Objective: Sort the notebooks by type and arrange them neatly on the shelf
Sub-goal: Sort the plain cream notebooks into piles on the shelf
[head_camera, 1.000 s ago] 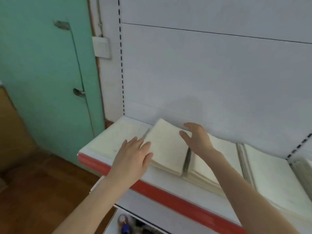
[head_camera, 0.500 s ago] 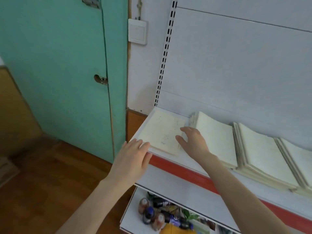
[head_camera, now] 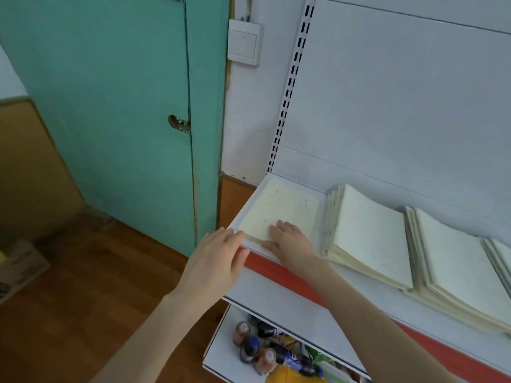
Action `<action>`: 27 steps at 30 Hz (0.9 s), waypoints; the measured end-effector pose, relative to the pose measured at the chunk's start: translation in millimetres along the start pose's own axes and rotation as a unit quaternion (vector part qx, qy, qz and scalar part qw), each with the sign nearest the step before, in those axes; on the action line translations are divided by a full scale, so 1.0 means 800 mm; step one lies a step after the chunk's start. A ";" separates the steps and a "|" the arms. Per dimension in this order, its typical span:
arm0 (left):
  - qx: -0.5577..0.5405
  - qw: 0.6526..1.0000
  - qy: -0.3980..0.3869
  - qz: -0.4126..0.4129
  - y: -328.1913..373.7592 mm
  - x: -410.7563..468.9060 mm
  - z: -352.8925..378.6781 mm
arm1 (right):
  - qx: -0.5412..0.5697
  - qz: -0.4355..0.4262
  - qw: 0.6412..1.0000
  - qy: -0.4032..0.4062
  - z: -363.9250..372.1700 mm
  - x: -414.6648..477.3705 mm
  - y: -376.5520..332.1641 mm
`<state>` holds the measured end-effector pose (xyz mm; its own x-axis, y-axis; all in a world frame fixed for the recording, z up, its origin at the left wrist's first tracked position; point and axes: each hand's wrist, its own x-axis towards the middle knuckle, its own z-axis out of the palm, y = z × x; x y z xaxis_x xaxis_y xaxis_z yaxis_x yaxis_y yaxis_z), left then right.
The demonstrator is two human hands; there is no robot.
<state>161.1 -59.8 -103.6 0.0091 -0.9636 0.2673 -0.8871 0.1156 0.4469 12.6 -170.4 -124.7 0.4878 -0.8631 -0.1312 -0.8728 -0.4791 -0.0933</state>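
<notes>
The right hand [head_camera: 290,244] is now lying flat, fingers straight and gripping nothing, on the near right part of a thin pale notebook [head_camera: 279,214] at the left end of the shelf [head_camera: 276,299]; a second ago it was resting on the taller stack [head_camera: 367,239] just beside it, so it is shifting its attention from that pile to this single book. The left hand [head_camera: 218,261] is also spreading open, its fingertips reaching the notebook's near left corner at the shelf's front-left corner, where half a second ago it was hovering short of the edge. The notebook is lying flat and roughly square to the shelf's left edge, with a narrow gap separating it from the taller stack, and a further stack [head_camera: 459,272] is sitting beyond that toward the right end. Judging by this, the person is squaring up the leftmost book between both palms, which suggests the sorting along this shelf is well advanced and the neatening is what is occupying them. Whether the book is touching the back panel is hard to tell. Below, bottles [head_camera: 257,349] are crowding the lower shelf.
</notes>
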 end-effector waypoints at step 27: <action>-0.626 0.699 -0.017 -0.344 -0.008 0.047 -0.041 | 0.264 -0.180 0.944 0.084 -0.048 -0.095 -0.032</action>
<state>182.7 -88.8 -68.3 0.2045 -0.8976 -0.3905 0.4217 -0.2792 0.8627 -3.0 -99.2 -74.2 0.7024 -0.6945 0.1561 -0.4994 -0.6371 -0.5872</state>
